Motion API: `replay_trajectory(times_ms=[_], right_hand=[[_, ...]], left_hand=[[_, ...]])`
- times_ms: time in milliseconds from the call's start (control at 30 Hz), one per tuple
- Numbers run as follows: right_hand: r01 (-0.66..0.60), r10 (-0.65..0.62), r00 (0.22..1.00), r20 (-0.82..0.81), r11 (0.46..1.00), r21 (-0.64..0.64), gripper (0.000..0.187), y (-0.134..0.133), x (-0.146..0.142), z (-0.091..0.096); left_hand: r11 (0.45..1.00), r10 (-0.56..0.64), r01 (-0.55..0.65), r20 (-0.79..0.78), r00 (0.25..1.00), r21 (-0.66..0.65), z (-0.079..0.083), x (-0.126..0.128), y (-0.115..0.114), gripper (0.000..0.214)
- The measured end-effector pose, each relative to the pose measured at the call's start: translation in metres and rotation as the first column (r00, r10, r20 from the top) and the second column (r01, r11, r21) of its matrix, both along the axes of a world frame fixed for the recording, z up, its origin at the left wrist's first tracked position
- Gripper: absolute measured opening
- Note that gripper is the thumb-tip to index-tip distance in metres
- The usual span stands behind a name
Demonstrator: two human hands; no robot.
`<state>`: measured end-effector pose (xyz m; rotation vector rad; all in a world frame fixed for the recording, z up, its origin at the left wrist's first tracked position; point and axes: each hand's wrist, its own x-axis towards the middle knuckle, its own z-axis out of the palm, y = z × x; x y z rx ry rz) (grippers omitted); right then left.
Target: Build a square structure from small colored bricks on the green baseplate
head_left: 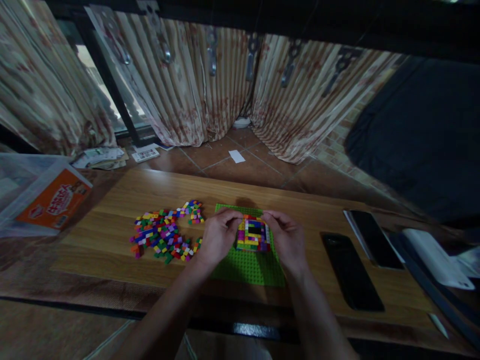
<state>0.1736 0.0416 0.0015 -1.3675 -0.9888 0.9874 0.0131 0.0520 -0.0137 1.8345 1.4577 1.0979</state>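
Note:
A small walled structure of colourful building bricks (250,242), with a dark opening in its middle, is over the green studded baseplate (247,270). At its far left corner my left hand (220,232) has thumb and fingers closed in a pinch against the bricks. My right hand (287,234) pinches the far right corner in the same way. Whether the structure rests on the baseplate or is raised a little cannot be told. Left of my left hand, a pile of loose building bricks (161,235) in many colours is spread on the wooden tabletop (112,210).
Two dark phone-like slabs, one nearer (352,270) and one farther (377,239), lie on the right. A clear plastic tub (22,167) with an orange label stands at the far left. Striped curtains (202,100) hang beyond the table, above a tiled floor (210,155).

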Motion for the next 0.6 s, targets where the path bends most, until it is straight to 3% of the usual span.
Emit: replay_trajectory(times_ms=[333, 600], right_hand=[[-0.027, 0.027, 1.000, 0.002, 1.000, -0.004, 0.019, 0.002, 0.001, -0.008], [-0.076, 0.051, 0.932, 0.359, 0.995, 0.056, 0.029, 0.007, -0.007, -0.019]], left_hand=[[0.999, 0.023, -0.019, 0.066, 0.998, -0.051, -0.009, 0.003, 0.003, 0.016], [0.989, 0.066, -0.041, 0.168, 0.984, -0.145, -0.012, 0.004, 0.006, 0.018]])
